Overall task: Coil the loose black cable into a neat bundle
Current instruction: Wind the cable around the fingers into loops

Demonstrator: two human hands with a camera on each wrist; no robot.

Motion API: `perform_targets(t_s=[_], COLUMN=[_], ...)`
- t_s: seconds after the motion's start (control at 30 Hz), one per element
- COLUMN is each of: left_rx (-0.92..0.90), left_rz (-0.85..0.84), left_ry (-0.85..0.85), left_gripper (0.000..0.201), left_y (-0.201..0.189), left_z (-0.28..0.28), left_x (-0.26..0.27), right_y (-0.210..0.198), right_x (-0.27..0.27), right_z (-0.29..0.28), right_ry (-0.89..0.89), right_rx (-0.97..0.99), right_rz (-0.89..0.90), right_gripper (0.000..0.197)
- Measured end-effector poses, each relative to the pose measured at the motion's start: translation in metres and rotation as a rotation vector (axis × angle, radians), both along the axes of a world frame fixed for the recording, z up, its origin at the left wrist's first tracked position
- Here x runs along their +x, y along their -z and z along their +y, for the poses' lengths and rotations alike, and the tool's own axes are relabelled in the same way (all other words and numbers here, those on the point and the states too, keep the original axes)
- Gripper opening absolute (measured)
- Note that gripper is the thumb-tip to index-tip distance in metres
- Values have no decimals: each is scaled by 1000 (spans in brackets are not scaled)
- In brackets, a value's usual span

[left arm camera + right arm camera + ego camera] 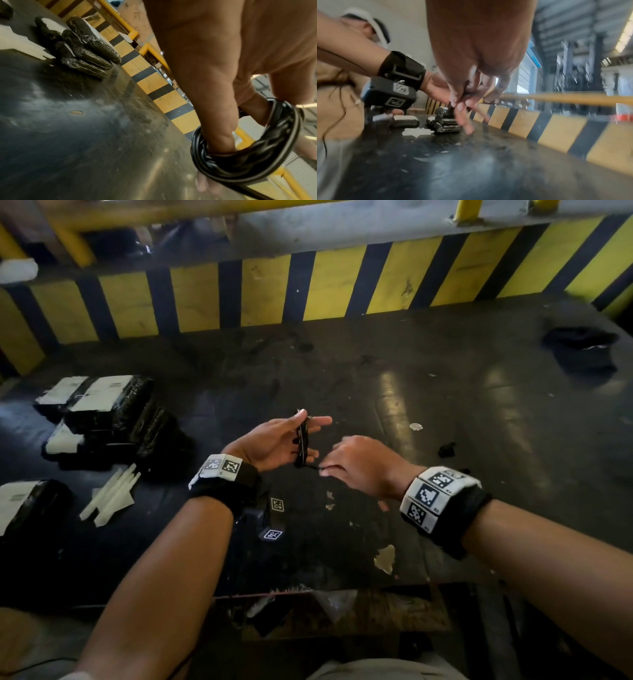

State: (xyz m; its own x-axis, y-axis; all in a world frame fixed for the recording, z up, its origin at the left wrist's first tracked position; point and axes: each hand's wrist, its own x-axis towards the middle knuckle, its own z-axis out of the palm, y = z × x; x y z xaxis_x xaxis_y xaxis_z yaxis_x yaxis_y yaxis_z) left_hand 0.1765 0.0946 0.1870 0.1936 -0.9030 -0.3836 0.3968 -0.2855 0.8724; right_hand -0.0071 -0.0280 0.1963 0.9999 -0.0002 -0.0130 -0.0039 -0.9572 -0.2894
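Because the left hand [274, 443] is spread as a former, the black cable [302, 440] sits looped round it above the table [445, 405], while the right hand [359, 467] apparently pinches the free end for wrapping.

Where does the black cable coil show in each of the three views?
Head: centre, black cable coil edge-on, looped over spread fingers of the left hand; the right hand pinches its tail.
Left wrist: lower right, the coil looped round the fingers.
Right wrist: centre, mostly hidden behind the right hand's fingers.
Shared landmark: the yellow-and-black striped barrier.
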Motion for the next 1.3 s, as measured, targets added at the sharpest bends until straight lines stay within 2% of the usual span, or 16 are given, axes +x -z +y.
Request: perform_targets(t_s=[0.17,0.3,0.43,0.6,0.87,1.1,1.2,1.3], left_rx=[101,112,98,56,-36,-42,19,90], left_rz=[-17,-21,73,177,245,222,193,215], left_ry=[16,50,135,204,163,248,269,197], left_gripper=[44,42,52,57,57,55,57,56], left_y=[25,28,20,18,21,4,3,15], left_z=[4,4,6,11,26,28,26,31], left_x=[-10,-24,-35,-43,-44,-49,-49,-45], right_y=[-46,-71,-85,-88,-73,-57,-66,-78], right_x=[11,26,33,38,43,41,43,41], right_z=[-15,-18,-24,-39,-51,-56,-55,-57], right_ry=[-86,-102,-68,0,-19,36,-30,-96], right_rx=[-495,-606,-548,-378,-189,42,50,5], right_rz=[-48,-40,5,-27,-153,-113,-162,-150], right_gripper=[22,23,24,17,15,15,14,12])
